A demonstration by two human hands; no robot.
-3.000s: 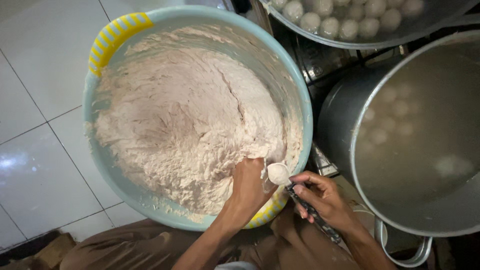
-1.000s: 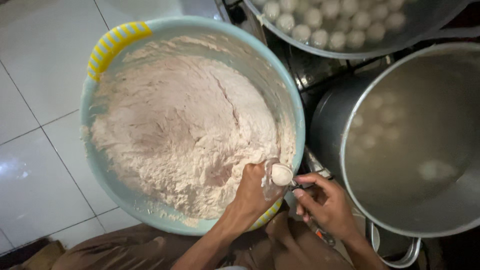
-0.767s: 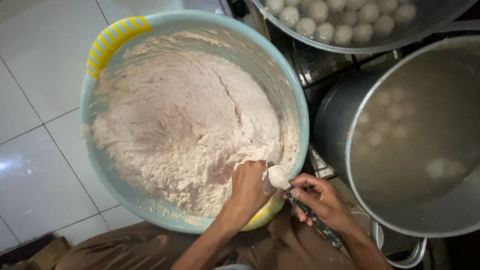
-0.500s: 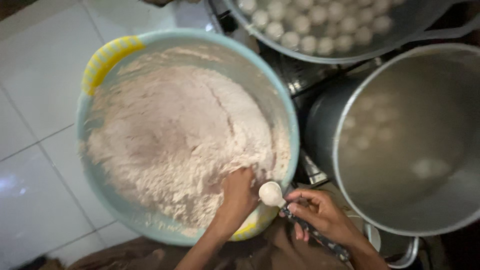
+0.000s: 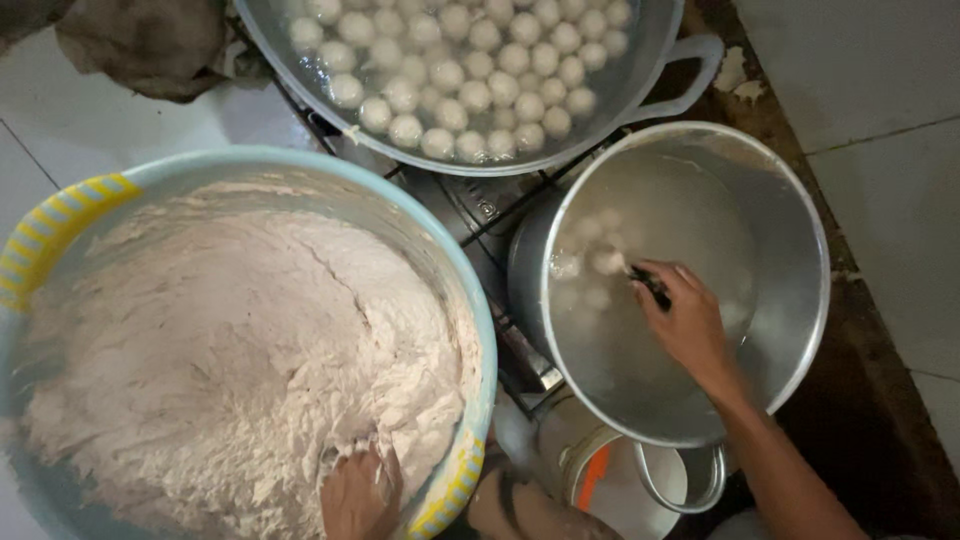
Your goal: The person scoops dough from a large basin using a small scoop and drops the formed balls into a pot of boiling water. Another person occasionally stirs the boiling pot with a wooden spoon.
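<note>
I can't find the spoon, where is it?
In the head view, on the right: the right hand holds the spoon over the steel pot, beside the dough basin.

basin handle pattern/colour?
Yellow with pale blue stripes, on a light blue basin; handle shows best in the head view.

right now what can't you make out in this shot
Head view, the only one:
- Dark-handled tool in the right hand: its working end is hidden by the fingers and the cloudy water of the round steel pot.
- Left hand: fingertips sunk in the pale pinkish paste; wrist cut off by the bottom edge.
- Pale balls in the pot: blurred, uncountable.
</note>
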